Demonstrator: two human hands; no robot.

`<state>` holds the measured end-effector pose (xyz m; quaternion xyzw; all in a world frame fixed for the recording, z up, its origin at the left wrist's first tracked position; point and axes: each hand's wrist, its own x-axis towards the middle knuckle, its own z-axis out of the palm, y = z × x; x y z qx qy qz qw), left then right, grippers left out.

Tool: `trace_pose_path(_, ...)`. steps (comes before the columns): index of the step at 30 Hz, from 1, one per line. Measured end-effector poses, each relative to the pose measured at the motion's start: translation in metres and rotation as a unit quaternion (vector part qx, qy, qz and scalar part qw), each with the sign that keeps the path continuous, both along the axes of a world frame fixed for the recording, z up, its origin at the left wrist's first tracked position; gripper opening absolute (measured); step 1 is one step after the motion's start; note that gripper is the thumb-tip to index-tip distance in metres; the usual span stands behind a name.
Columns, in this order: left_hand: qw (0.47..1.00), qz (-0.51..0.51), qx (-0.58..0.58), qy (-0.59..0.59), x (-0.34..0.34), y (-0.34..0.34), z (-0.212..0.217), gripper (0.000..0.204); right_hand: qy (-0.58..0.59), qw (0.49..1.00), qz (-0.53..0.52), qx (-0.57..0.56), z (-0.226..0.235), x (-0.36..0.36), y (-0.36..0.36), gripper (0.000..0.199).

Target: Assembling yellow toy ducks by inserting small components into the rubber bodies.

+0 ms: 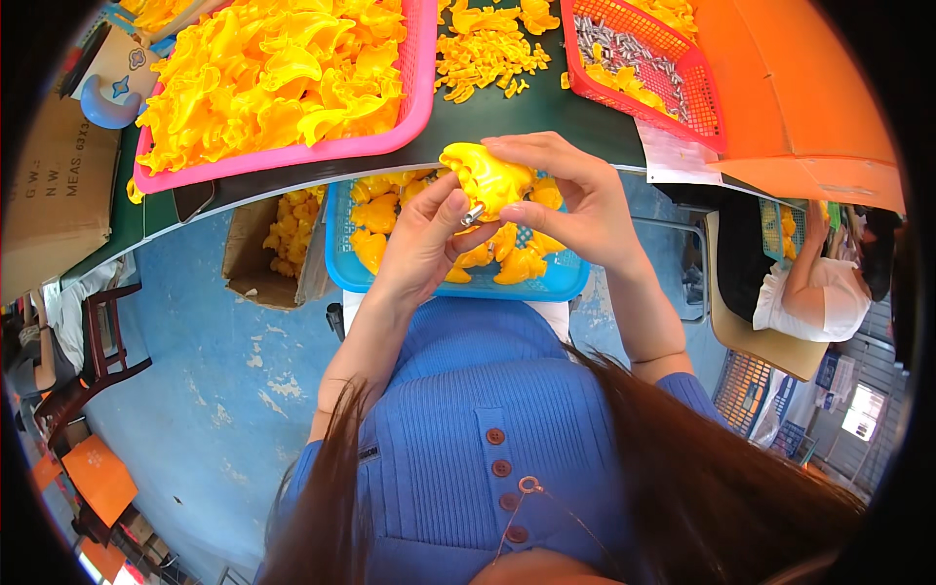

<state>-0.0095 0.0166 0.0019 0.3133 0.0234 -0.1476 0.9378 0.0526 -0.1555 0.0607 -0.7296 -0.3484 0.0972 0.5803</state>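
Piece [490, 177], yellow, glossy and lobed, held up above a blue basket [570, 275] close before the body. Left hand [426, 234] partly closed, thumb and fingers curled at the piece's left side and lower edge. Silver pin [472, 215] beside the left thumb tip, at the piece's lower edge; cannot tell whether it is seated in the piece. Right hand [575, 200] half open, thumb and fingers spread around the right side, fingertips on the piece above and below. More yellow pieces [370, 214] in the blue basket. Ahead, on a dark green table [541, 119]: pink tray [421, 78] heaped with yellow parts [258, 68], loose small parts [492, 60] beside it, red basket [704, 97] farther right with metal cylinders [634, 54] and yellow bits. Carton [255, 273] on floor, left of the blue basket.
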Motion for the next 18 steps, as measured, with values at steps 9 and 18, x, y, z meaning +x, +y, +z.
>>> trace_pose_path(9, 1.000, -0.001, 0.001, 0.002, -0.0002, 0.0009, -0.0018, 0.042, -0.004, 1.000, 0.008, -0.010, -0.0002, 0.0013, -0.0012, 0.047)
trace_pose_path(18, 1.000, -0.002, 0.006, 0.007, 0.0000, 0.0010, 0.0000, 0.042, 0.001, 1.000, 0.004, 0.002, -0.0003, 0.0009, -0.0003, 0.048)
